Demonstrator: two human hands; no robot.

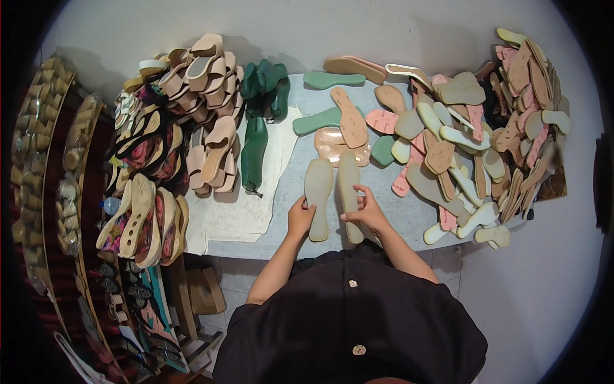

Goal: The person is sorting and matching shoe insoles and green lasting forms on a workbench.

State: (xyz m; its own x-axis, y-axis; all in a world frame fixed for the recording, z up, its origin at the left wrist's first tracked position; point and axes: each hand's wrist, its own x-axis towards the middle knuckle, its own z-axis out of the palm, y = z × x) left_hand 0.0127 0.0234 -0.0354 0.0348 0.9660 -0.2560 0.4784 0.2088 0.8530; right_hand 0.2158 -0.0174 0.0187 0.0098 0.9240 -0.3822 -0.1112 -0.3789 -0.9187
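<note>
My left hand point(300, 217) grips a cream shoe sole point(318, 192) by its edge, thumb on its flat face. Beside it, a second cream sole point(348, 185) is in my right hand point(366, 212), which pinches it along its right edge. Both soles stand roughly parallel, a narrow gap between them, over the near part of the table. Just beyond them lies a shiny tan piece point(332, 142), with a brown insole point(350, 118) across it and a green sole point(316, 120) to the left.
A loose heap of cream, pink and brown soles point(441, 157) spreads over the right side. Beige sandals point(220, 150), green sandals point(254, 150) and wedge sandals point(137, 217) are piled at left, near white sheets point(240, 221) on the grey table point(281, 182). Shelves point(70, 166) stand far left.
</note>
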